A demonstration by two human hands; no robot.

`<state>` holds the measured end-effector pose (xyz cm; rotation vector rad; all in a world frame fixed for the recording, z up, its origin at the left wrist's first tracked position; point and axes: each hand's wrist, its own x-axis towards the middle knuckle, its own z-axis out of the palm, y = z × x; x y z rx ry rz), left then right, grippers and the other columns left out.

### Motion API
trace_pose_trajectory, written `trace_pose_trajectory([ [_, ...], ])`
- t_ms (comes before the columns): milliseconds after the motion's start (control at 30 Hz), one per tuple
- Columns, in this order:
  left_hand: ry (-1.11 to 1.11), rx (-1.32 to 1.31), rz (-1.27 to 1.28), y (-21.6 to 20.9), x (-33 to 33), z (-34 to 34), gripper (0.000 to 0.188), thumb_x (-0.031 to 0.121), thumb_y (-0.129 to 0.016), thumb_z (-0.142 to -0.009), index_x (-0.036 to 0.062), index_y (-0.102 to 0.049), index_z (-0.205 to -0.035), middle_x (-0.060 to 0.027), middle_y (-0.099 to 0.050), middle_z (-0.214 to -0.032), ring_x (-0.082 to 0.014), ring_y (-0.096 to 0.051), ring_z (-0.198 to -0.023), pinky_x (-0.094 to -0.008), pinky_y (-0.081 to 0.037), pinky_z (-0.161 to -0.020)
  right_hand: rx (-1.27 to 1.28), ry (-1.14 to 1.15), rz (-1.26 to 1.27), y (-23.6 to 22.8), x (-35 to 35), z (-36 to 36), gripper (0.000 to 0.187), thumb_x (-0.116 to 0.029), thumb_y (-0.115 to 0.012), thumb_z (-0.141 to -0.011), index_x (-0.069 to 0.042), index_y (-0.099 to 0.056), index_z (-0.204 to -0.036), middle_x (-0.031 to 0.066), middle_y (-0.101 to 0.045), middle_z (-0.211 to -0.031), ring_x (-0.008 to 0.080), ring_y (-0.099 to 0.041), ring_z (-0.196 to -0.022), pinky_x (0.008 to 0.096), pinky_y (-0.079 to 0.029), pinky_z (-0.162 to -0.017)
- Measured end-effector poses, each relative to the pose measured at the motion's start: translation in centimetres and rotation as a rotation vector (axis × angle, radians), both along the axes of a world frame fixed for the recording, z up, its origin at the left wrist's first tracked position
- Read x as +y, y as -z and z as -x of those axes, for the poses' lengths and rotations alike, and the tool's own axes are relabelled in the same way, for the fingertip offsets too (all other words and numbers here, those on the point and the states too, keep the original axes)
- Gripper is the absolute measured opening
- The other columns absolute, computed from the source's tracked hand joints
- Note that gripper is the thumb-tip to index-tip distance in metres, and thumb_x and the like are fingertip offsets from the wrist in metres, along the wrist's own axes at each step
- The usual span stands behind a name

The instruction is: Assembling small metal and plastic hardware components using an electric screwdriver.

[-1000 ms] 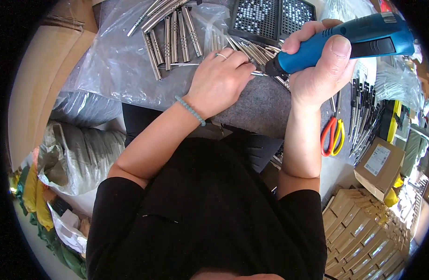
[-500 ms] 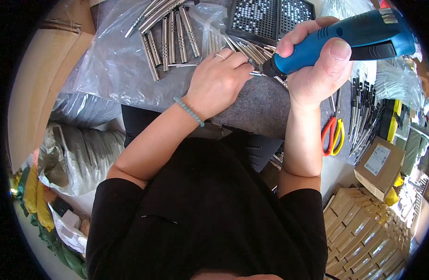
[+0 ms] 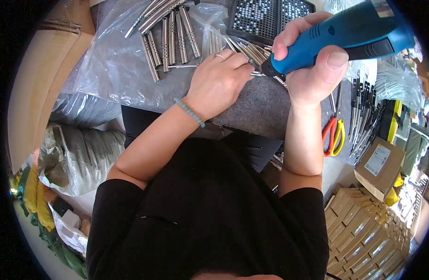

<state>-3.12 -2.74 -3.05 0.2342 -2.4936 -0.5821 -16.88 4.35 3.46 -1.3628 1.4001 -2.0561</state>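
Note:
My right hand [image 3: 314, 81] wraps round a blue cordless power screwdriver [image 3: 349, 30], held slantwise over the table with its black nose pointing down and left. My left hand [image 3: 218, 84] is closed on a thin metal rod [image 3: 183, 66], which shows left of the fingers. On the other side, a short silvery end [image 3: 258, 73] meets the screwdriver's nose. The fingertips hide how the two join. Just beyond my left hand lies a pile of slim metal rods [image 3: 254, 50]. Several slotted metal tubes [image 3: 181, 39] rest on clear plastic to its left.
A black tray [image 3: 229, 29] of small silvery parts stands at the far side. Scissors [image 3: 336, 140] with red and yellow handles and several black-and-silver rods [image 3: 362, 109] lie on the right. A cardboard box [image 3: 391, 165] is at the right edge; a large carton [image 3: 46, 84] stands left.
The screwdriver's body has tilted slightly and shifted a little up, with its nose moved slightly left in my right hand. My left hand has barely moved.

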Motion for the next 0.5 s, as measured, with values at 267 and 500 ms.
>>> trace_pose_trajectory([
  [267,-0.001,-0.007,-0.009,0.00,-0.12,-0.15,0.018,0.011,-0.068,-0.073,0.0045,-0.066,-0.089,-0.0057,-0.060,-0.090,-0.0241,-0.057,-0.084,-0.0353,-0.048,-0.073,-0.025,0.072,-0.024,-0.34,-0.13,-0.48,0.070,-0.064,-0.055,-0.079,0.002,-0.046,-0.099,0.0132,-0.054,-0.070,0.0181,-0.054,-0.054,0.0283,-0.045,-0.050],
  [500,0.005,0.021,-0.018,0.12,-0.04,0.13,0.018,0.010,-0.069,-0.072,0.0047,-0.066,-0.088,-0.0059,-0.060,-0.089,-0.0245,-0.057,-0.082,-0.0354,-0.048,-0.072,0.012,0.064,-0.016,-0.05,-0.03,-0.01,0.067,-0.061,-0.056,-0.080,0.002,-0.047,-0.101,0.0131,-0.054,-0.070,0.0170,-0.053,-0.054,0.0275,-0.045,-0.049],
])
